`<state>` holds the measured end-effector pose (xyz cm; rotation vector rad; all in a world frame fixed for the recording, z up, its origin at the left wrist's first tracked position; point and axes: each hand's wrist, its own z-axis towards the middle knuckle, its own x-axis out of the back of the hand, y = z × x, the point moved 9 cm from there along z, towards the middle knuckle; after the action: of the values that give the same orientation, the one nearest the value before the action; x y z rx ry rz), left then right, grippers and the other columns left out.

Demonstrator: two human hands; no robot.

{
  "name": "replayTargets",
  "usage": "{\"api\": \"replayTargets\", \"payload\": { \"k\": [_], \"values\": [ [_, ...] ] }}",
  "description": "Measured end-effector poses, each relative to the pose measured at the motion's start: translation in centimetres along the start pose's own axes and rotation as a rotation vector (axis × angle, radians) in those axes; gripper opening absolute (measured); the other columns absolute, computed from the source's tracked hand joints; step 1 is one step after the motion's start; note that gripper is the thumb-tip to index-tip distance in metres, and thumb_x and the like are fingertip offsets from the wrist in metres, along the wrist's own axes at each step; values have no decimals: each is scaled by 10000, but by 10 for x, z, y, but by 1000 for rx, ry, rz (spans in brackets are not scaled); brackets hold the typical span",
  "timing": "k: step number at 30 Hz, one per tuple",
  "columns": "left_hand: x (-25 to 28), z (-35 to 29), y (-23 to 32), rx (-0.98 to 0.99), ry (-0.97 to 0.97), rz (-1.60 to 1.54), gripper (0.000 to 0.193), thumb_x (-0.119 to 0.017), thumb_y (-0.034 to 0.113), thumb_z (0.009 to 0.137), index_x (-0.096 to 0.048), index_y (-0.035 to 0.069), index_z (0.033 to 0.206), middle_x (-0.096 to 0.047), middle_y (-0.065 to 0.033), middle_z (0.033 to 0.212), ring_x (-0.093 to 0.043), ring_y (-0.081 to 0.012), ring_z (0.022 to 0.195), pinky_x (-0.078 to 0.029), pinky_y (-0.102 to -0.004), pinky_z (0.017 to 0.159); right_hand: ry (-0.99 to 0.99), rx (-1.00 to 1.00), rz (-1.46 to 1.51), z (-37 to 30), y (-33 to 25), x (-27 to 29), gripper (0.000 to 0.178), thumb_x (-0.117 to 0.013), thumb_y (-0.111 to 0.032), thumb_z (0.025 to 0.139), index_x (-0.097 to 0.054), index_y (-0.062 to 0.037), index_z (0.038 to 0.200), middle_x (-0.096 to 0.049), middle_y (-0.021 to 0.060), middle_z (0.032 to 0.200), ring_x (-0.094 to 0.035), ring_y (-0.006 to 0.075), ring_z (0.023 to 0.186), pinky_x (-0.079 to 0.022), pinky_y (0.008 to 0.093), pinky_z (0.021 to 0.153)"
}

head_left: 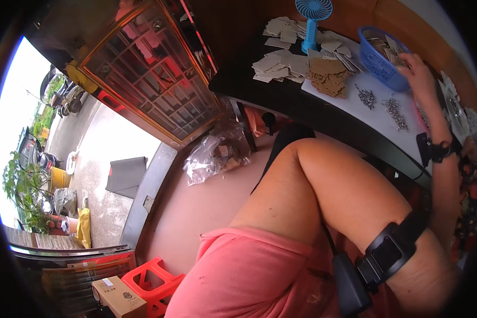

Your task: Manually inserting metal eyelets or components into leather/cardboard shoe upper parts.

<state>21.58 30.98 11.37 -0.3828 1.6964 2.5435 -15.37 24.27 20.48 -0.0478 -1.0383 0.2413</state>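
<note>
My right hand (418,76) reaches to the right end of a blue plastic basket (382,68), its thumb and fingers apart at the rim. I see nothing clearly held in it. Small flat pieces (389,49) in white and brown fill the basket. On the white board (350,108) below lie two piles of small metal parts (393,110) and a stack of brown cards (327,76). My left arm bends sharply at the elbow. Its hand (428,289) is blurred at the dark lower-right rim, with the fingers hidden.
Stacks of white cards (281,64) and a blue handheld fan (311,32) stand on the dark table. On the floor are a clear plastic bag (211,159), a red stool (152,286) and a cardboard box (117,298). An open doorway lies at the left.
</note>
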Motion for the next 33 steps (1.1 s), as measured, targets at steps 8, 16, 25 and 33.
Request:
{"api": "replayTargets", "payload": {
  "k": [8,16,25,33],
  "values": [
    [31,-39,36,23,-113,-92,116,-577,-22,782,-669,-12,851,-659,-79,797,-625,-157,741,-477,-260,689,-64,-112,585,-127,-48,-27,115,-683,-46,831,-667,30,916,-640,24,800,-562,94,734,-439,247,678],
    [3,8,-22,40,-215,-91,128,-562,-39,734,-662,-6,807,-646,-84,771,-616,-167,721,-467,-272,664,-20,-254,821,-172,-17,-64,82,-674,-42,882,-677,16,941,-619,-21,779,-522,40,710,-421,200,666],
    [-36,78,-94,-29,-247,-72,146,-544,-59,681,-654,1,756,-632,-89,741,-607,-178,698,-456,-284,635,-4,-302,1084,-164,-32,-89,113,-642,-28,908,-665,28,1004,-619,11,819,-572,77,760,-470,218,729],
    [109,-114,160,17,-524,-114,164,-528,-76,634,-646,7,712,-619,-93,715,-598,-188,677,-446,-295,610,15,-285,1014,-176,-16,-79,84,-648,14,869,-656,15,953,-617,-8,815,-544,40,761,-438,202,697]
  ]
}}
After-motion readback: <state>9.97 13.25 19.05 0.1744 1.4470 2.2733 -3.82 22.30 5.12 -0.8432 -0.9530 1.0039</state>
